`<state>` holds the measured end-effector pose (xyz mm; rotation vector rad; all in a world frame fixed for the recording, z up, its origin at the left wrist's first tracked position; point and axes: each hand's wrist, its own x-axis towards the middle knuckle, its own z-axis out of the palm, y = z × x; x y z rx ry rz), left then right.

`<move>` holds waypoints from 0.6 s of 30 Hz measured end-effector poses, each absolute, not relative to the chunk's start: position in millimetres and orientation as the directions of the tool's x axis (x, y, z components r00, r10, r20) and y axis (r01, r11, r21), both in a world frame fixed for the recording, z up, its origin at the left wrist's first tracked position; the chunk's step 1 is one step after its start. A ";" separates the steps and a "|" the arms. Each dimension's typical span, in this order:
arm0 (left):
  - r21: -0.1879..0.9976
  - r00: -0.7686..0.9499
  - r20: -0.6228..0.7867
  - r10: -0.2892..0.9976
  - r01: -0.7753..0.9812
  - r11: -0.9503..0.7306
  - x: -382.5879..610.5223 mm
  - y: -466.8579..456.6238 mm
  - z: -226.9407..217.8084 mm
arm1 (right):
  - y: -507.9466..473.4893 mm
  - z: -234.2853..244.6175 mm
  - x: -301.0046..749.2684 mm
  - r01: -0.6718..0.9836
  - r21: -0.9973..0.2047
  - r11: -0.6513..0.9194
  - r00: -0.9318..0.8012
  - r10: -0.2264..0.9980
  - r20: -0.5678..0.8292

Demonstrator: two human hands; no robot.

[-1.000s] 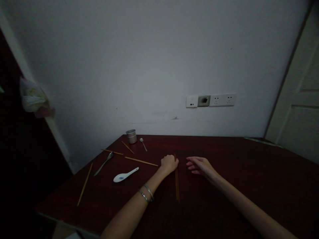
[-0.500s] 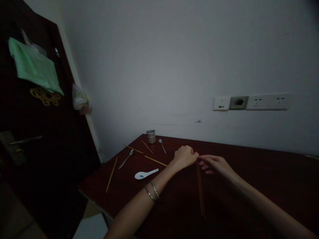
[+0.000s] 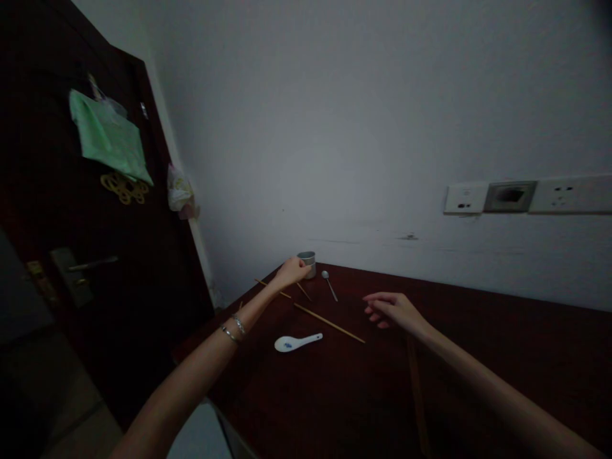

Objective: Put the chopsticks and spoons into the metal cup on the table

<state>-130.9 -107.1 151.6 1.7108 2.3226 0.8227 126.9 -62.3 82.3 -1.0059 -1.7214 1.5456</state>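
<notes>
My left hand (image 3: 291, 272) reaches to the far corner of the table, just in front of a small metal cup (image 3: 310, 262). Its fingers are curled and partly hidden. It covers the upper end of a wooden chopstick (image 3: 305, 292), and I cannot make out whether it touches the stick or the cup. My right hand (image 3: 393, 311) hovers over the middle of the table with loosely bent fingers apart, holding nothing visible. Below its wrist lie wooden chopsticks (image 3: 417, 395) close together. Another chopstick (image 3: 329, 323) lies between my hands, beside a white ceramic spoon (image 3: 296, 342).
A small metal spoon (image 3: 329, 285) lies right of the cup. One more chopstick (image 3: 272, 288) is partly behind my left wrist. The wall (image 3: 335, 159) borders the table's far edge, with sockets (image 3: 463, 198) at right. A dark door (image 3: 143, 255) stands at left.
My left hand has left the chopsticks by my right hand and moved left and away, to the cup. My right hand has come off their upper ends. The view has turned slightly left.
</notes>
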 end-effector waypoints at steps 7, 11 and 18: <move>0.370 -0.499 0.050 0.865 0.814 0.448 -226.9 -133.2 131.4 | -47.9 72.7 86.1 0.163 -0.983 0.085 -0.604 0.796 -0.032; 0.285 -0.547 -0.125 0.828 0.779 0.558 -272.6 -158.2 117.0 | -38.7 62.1 60.6 0.190 -0.963 0.191 -0.653 0.757 0.022; 0.183 -0.604 -0.515 0.609 0.616 0.766 -303.4 -194.6 101.7 | -32.4 42.1 26.8 0.322 -0.709 0.627 -0.757 0.621 0.205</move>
